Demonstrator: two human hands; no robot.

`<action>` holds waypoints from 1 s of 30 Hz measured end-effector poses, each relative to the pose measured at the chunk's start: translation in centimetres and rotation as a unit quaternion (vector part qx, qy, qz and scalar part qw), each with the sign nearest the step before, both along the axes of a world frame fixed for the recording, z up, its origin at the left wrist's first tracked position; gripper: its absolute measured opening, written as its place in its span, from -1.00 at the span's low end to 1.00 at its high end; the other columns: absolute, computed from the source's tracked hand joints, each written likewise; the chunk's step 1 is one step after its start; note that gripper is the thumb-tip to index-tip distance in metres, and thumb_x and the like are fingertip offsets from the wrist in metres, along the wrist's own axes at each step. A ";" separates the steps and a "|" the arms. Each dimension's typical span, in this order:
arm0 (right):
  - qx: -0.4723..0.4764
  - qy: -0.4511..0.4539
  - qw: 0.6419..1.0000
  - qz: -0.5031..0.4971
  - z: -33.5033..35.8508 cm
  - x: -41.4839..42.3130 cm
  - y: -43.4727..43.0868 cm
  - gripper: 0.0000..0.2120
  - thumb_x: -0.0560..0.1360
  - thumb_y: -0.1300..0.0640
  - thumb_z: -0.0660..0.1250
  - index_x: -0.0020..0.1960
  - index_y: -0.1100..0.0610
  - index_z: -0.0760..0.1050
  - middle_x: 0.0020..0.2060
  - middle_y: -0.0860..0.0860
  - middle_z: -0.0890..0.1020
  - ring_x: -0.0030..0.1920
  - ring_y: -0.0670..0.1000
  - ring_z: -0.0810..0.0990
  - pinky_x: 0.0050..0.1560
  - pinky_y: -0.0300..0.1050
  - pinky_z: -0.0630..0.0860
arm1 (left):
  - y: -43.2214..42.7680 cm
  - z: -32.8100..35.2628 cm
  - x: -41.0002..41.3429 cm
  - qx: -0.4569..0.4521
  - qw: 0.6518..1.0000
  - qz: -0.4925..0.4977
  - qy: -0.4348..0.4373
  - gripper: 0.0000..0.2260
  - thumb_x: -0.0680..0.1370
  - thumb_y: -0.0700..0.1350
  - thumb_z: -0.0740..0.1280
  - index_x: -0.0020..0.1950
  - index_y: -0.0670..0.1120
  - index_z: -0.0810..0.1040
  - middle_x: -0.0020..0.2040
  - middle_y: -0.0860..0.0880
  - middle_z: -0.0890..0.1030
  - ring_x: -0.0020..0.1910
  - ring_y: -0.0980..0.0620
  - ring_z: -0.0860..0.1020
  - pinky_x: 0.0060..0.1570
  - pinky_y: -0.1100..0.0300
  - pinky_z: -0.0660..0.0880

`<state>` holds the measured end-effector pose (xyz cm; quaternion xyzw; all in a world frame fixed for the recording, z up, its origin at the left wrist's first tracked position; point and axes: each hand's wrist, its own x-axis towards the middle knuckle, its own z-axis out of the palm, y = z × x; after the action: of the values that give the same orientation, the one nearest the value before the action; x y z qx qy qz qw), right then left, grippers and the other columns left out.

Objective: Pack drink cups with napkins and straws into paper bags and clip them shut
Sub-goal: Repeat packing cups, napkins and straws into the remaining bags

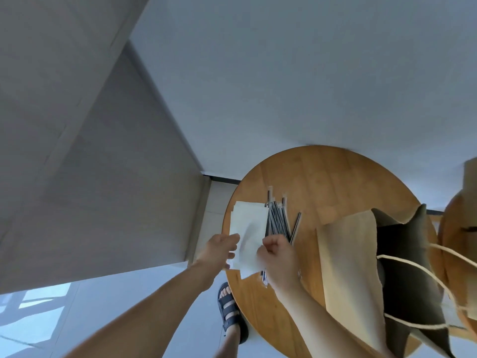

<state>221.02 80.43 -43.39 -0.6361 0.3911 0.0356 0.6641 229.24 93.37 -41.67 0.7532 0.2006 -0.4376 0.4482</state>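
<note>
A stack of white napkins (249, 223) lies at the left edge of a round wooden table (322, 182). Beside it on the right is a loose pile of wrapped dark straws (280, 218). My left hand (219, 250) pinches the near left edge of the top napkin. My right hand (277, 251) is closed over the napkin's right side and the near ends of the straws; a straw end pokes out below the fist. An open brown paper bag (346, 254) with cord handles stands at the right, its dark inside showing. No cup is visible.
A second wooden surface with more brown paper (469, 192) sits at the far right edge. My sandalled foot (229, 308) stands on the pale floor under the table's left rim. A white wall rises behind the table and grey panels fill the left.
</note>
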 end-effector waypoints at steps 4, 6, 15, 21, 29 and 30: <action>0.066 -0.026 0.997 -0.032 0.5 -2.1 -0.1 -0.81 0.45 0.40 0.30 -0.03 0.17 0.53 -0.17 0.13 0.64 -0.16 0.08 0.61 -0.20 -0.07 0.51 | -0.9 0.3 -1.4 -0.128 0.976 0.105 0.142 -0.64 0.59 0.12 0.31 0.17 -0.15 0.60 0.03 -0.21 0.67 -0.07 -0.15 0.64 -0.08 0.00 0.60; 0.065 -0.029 0.997 -0.029 0.2 -3.1 -0.5 -0.82 0.47 0.42 0.28 -0.04 0.19 0.53 -0.20 0.13 0.65 -0.19 0.10 0.61 -0.20 0.00 0.52 | -1.1 0.2 -2.1 -0.171 0.966 0.128 0.148 -0.66 0.59 0.02 0.33 0.21 -0.21 0.60 0.08 -0.24 0.66 -0.02 -0.17 0.63 -0.11 0.04 0.57; -0.293 0.167 0.938 0.075 -4.5 -4.1 -4.5 -0.76 0.57 0.00 0.32 0.20 0.03 0.51 0.10 -0.09 0.61 0.08 0.00 0.60 -0.10 -0.18 0.40 | -0.3 0.5 -2.9 -0.134 0.981 0.135 0.049 -0.83 0.58 -0.21 0.34 0.16 -0.17 0.58 -0.03 -0.12 0.72 -0.03 -0.16 0.67 -0.04 -0.04 0.62; -0.340 0.236 0.900 0.139 -6.7 -3.3 -5.0 -0.76 0.59 0.03 0.26 0.23 0.01 0.51 0.06 -0.08 0.64 0.06 -0.02 0.60 -0.16 -0.20 0.38 | 0.0 1.5 -3.3 -0.121 0.987 0.104 0.033 -0.81 0.61 -0.21 0.28 0.20 -0.16 0.57 0.05 -0.17 0.69 0.07 -0.23 0.63 0.11 -0.15 0.58; -0.307 0.197 0.927 0.085 -4.1 -3.3 -5.0 -0.80 0.59 0.03 0.30 0.19 0.02 0.55 -0.04 -0.11 0.65 -0.10 -0.07 0.59 -0.34 -0.32 0.28 | -1.4 2.7 -3.9 -0.077 0.995 0.069 -0.011 -0.84 0.62 -0.18 0.28 0.17 -0.12 0.59 0.03 -0.12 0.68 0.01 -0.16 0.64 -0.03 -0.01 0.61; -0.303 0.172 0.935 0.070 -3.0 -3.4 -4.9 -0.81 0.59 0.03 0.30 0.17 0.03 0.57 -0.08 -0.13 0.64 -0.12 -0.10 0.58 -0.34 -0.39 0.26 | -1.6 3.1 -3.8 -0.072 0.995 0.067 -0.025 -0.84 0.62 -0.18 0.28 0.15 -0.11 0.59 0.01 -0.09 0.69 -0.01 -0.13 0.64 -0.05 0.02 0.60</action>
<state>217.65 75.50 -46.35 -0.8171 0.4465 0.0707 0.3579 225.41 91.77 -38.61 0.7145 0.2077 -0.4006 0.5346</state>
